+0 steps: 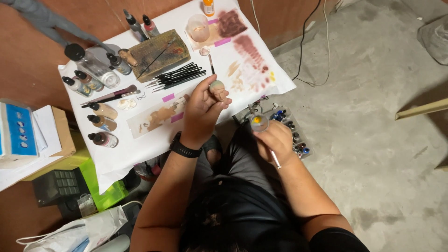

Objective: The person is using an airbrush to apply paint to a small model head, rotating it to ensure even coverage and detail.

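Observation:
My left hand (201,108) is closed around a small rounded flesh-coloured figure head (217,87), held just above the white paper sheet (140,149). My right hand (275,140) grips an airbrush (259,122) with a yellow-filled cup on top; its metal tail sticks out below the hand. The airbrush tip points toward the small head, a short gap apart. A black watch sits on my left wrist.
On the paper lie several fine black brushes (179,77), dropper paint bottles (102,125), a brown block (159,54), a clear cup (198,28) and paint smears. A tray of small bottles (291,128) rests by my right knee. Green box (100,189), concrete floor at right.

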